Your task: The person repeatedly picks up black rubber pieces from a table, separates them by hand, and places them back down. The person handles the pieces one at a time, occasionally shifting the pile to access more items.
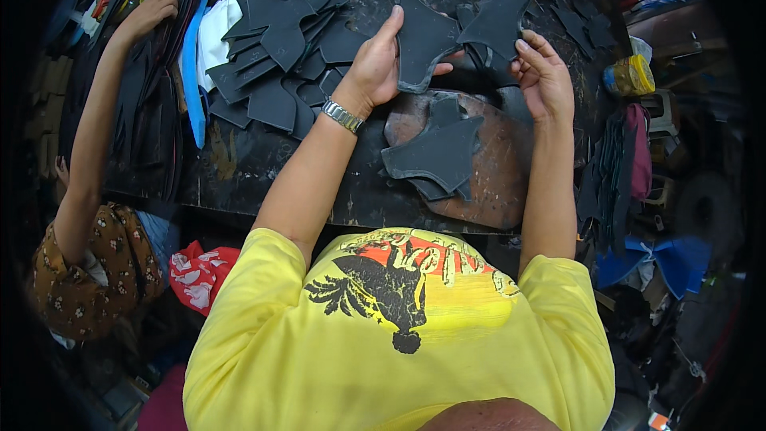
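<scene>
My left hand [377,64] grips a black cut piece of leather-like material [423,41] by its left edge and holds it up over the dark worktable [239,164]. My right hand [544,72] has curled fingers touching a second black piece [499,20] just to the right. Below both hands, a small stack of the same black cut pieces [437,156] lies on a brown rounded board [499,168]. A metal watch sits on my left wrist.
Several black cut pieces [279,48] are spread over the table's far left and back. Another person's arm [96,112] reaches along the left side toward a dark stack. A yellow-lidded jar [630,76] stands at right, blue fabric [678,259] lower right.
</scene>
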{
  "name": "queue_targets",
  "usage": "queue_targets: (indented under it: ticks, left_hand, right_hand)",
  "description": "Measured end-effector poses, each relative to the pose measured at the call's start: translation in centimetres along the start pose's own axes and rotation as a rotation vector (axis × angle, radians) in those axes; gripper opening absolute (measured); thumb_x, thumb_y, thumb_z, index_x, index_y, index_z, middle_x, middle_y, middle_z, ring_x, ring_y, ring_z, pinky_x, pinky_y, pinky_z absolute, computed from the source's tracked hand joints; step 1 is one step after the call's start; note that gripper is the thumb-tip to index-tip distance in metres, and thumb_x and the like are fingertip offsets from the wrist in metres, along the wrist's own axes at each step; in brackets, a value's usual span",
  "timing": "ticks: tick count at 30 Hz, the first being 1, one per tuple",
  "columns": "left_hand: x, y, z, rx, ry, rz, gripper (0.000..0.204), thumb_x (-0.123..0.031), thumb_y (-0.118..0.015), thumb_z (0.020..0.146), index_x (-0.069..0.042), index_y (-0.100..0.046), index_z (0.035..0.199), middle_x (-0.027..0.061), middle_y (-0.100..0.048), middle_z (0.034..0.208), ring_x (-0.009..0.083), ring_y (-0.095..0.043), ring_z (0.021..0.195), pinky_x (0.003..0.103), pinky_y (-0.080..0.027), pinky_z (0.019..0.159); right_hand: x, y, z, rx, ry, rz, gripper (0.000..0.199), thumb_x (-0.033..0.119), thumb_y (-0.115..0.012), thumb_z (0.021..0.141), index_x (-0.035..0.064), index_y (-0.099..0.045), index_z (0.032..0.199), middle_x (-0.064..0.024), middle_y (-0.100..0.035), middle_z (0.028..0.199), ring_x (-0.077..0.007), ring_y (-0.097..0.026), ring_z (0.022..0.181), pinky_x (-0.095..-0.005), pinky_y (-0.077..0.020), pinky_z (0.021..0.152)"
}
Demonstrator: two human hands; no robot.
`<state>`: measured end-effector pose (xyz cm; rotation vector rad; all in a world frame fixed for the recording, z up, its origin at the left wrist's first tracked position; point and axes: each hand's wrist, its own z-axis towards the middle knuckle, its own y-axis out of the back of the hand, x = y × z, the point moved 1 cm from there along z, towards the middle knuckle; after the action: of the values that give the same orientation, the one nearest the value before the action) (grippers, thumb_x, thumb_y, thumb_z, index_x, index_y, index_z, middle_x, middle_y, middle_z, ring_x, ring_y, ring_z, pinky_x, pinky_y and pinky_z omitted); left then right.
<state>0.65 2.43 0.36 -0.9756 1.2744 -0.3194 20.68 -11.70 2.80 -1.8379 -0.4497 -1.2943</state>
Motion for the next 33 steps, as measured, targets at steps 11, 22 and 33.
queue_targets:
  ticks: [11, 22, 33]
  left_hand:
    - [0.0, -0.4, 0.0, -0.013, -0.015, 0.073, 0.071, -0.056, -0.021, 0.102, 0.003, -0.047, 0.131, 0.0233, -0.059, 0.123, 0.0403, -0.064, 0.106, 0.038, -0.06, 0.082]
    - [0.0, -0.8, -0.2, -0.086, -0.034, 0.122, 0.067, -0.057, -0.027, 0.101, -0.003, -0.043, 0.137, 0.0158, -0.054, 0.133, 0.0276, -0.058, 0.118, 0.048, -0.056, 0.09]
    - [0.5, -0.9, -0.1, -0.138, -0.043, 0.138, 0.06, -0.052, -0.039, 0.101, -0.002, -0.047, 0.133, 0.0132, -0.058, 0.127, 0.0192, -0.062, 0.11, 0.035, -0.057, 0.085]
  right_hand:
    - [-1.6, 1.9, -0.6, 0.032, 0.052, 0.287, 0.018, -0.002, -0.065, 0.088, 0.0018, -0.065, 0.105, -0.0041, -0.065, 0.086, -0.0122, -0.061, 0.069, -0.0248, -0.0519, 0.061]
    - [-2.0, 0.1, -1.6, 0.056, 0.061, 0.08, 0.022, -0.001, -0.068, 0.085, -0.0003, -0.065, 0.108, -0.0044, -0.065, 0.086, -0.0122, -0.062, 0.064, -0.0234, -0.0513, 0.057]
    - [-1.7, -0.4, -2.4, 0.087, 0.062, -0.072, 0.025, 0.002, -0.072, 0.083, -0.0015, -0.068, 0.107, -0.0055, -0.067, 0.085, -0.0107, -0.061, 0.064, -0.021, -0.05, 0.059]
